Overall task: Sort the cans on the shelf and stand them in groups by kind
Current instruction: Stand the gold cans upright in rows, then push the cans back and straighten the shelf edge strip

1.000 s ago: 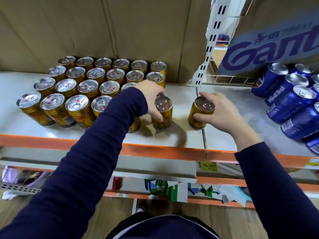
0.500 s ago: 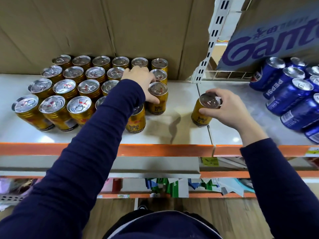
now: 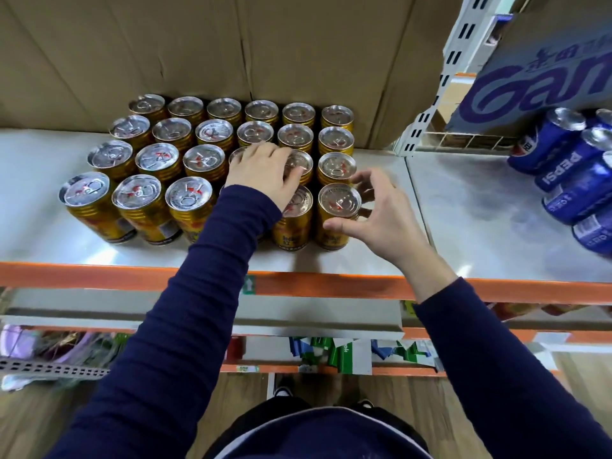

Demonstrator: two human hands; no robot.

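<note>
Several gold cans (image 3: 159, 160) with silver pull-tab tops stand in a tight block of rows on the white shelf (image 3: 480, 226). My left hand (image 3: 261, 173) lies flat on the tops of cans in the third row, fingers spread and relaxed. My right hand (image 3: 387, 220) curls round the gold can at the block's front right corner (image 3: 339, 202), thumb on its near side and fingers behind it. That can stands upright, touching its neighbours. Several blue Pepsi cans (image 3: 563, 170) are grouped at the shelf's far right.
Brown cardboard (image 3: 231, 54) backs the shelf behind the gold cans. A white slotted upright (image 3: 440, 77) and a purple-lettered box (image 3: 530, 84) stand at the back right. The shelf's orange front rail (image 3: 99, 274) runs below my arms. Bare shelf lies between the two can groups.
My right hand has brought its gold can leftward from the shelf seam into the block's front right corner. My left hand let go of its can and now lies flat on the tops.
</note>
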